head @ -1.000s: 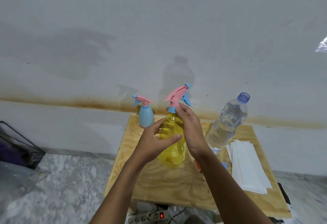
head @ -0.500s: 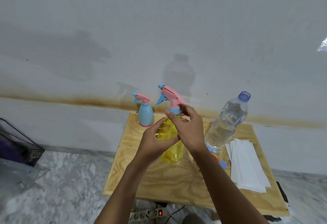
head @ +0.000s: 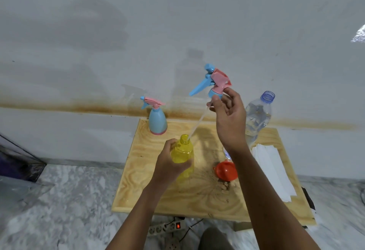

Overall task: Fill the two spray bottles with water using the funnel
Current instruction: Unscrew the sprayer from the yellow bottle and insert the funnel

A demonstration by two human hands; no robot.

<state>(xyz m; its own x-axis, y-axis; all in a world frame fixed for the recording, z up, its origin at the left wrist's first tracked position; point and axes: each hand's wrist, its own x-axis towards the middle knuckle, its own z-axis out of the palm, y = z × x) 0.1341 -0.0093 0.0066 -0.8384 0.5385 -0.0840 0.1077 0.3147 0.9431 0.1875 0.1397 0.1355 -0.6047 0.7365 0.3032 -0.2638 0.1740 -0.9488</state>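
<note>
My left hand grips the yellow spray bottle, which stands open-necked on the wooden board. Above it my right hand holds the pink and blue spray head, lifted off the bottle. Its thin dip tube slants down with the tip still inside the neck. A blue spray bottle with its head on stands at the board's back left. The orange funnel lies on the board under my right forearm. An uncapped clear water bottle stands behind my right hand.
A stack of white paper sheets lies along the board's right side. A power strip with a lit red switch sits on the marble floor below the board. A dark wire basket is at far left. The wall runs close behind.
My right hand has unscrewed the spray head and lifted it up and to the right, drawing the dip tube nearly out of the yellow bottle. The orange funnel now shows.
</note>
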